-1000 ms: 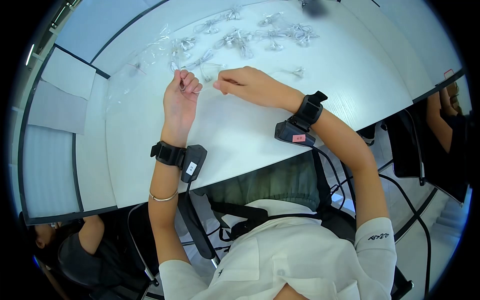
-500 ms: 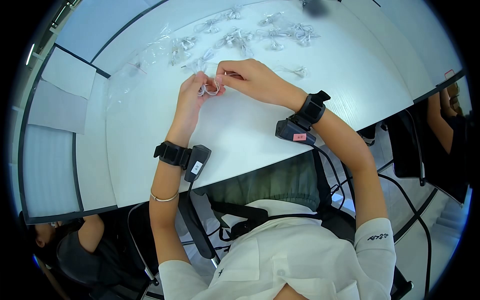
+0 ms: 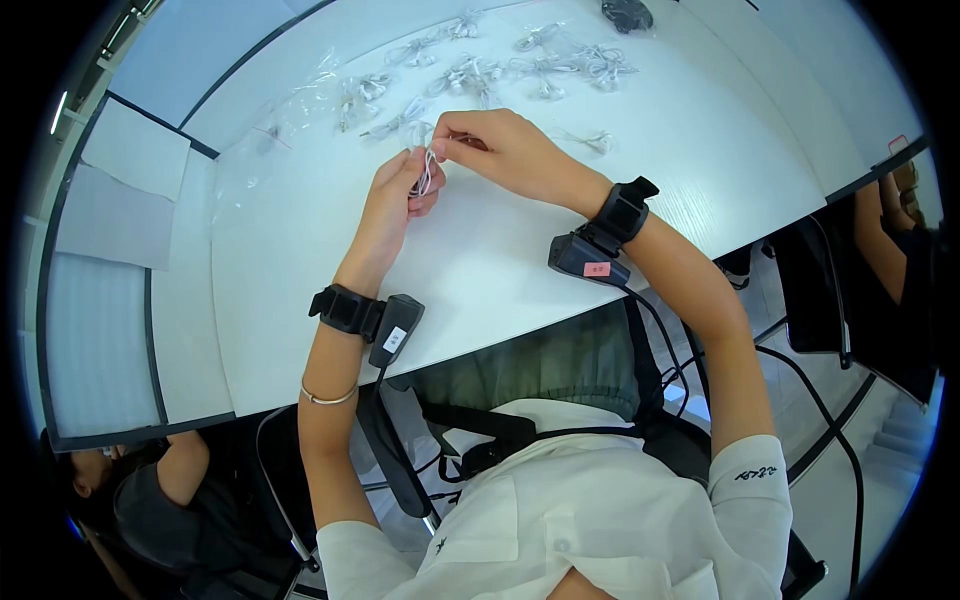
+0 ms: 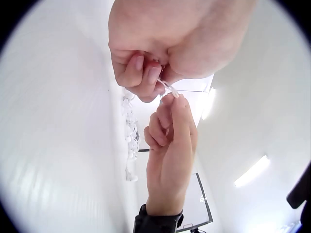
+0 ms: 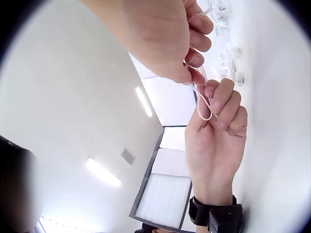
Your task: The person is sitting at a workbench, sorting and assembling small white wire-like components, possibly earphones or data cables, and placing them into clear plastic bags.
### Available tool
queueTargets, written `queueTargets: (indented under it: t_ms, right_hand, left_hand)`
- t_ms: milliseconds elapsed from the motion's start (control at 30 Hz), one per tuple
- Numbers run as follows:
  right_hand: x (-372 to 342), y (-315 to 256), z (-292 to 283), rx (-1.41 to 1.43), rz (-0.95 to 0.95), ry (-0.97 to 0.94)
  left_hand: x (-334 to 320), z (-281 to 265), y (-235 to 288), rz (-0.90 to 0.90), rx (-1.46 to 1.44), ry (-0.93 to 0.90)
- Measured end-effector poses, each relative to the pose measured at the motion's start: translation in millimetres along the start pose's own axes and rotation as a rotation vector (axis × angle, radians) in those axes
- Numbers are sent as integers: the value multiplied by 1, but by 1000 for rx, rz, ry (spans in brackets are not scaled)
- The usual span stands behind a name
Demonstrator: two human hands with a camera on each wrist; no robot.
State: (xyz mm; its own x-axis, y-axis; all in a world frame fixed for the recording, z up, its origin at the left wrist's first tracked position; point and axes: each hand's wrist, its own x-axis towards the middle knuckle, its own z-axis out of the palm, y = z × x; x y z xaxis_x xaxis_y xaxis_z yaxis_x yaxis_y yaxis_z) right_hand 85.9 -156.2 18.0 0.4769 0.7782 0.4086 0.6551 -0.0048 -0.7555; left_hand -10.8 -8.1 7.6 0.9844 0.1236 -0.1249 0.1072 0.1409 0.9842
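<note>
Left of the middle of the table (image 3: 490,275), held above its surface, a looped white cord (image 3: 424,178) sits in the curled fingers of the left hand (image 3: 393,195), while the right hand (image 3: 508,152) pinches it between thumb and forefinger. Broad tabletop stretches to the near and right edges; cord bundles (image 3: 470,75) lie toward the far edge.

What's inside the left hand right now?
Looped white cable shows in the left hand, and the right hand pinches part of it. The stretch enclosed by the left hand's grip is covered, so its coils cannot be counted.
</note>
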Motion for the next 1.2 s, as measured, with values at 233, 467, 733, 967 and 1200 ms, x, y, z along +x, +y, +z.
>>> queueTargets:
  t_ms: [233, 467, 733, 967, 1200]
  right_hand:
    - [1, -1, -3, -63, 31, 6]
    - [0, 4, 0, -86, -87, 65]
    - [-2, -5, -4, -37, 35, -124]
    - [-6, -9, -6, -99, 27, -346]
    - [-9, 1, 0, -112, 11, -440]
  left_hand:
    - [-1, -2, 1, 9, -30, -65]
    - [-1, 0, 1, 4, -18, -14]
    - [4, -6, -5, 134, 20, 149]
    - [9, -33, -6, 263, -438, 249]
    - [7, -29, 0, 223, -594, 89]
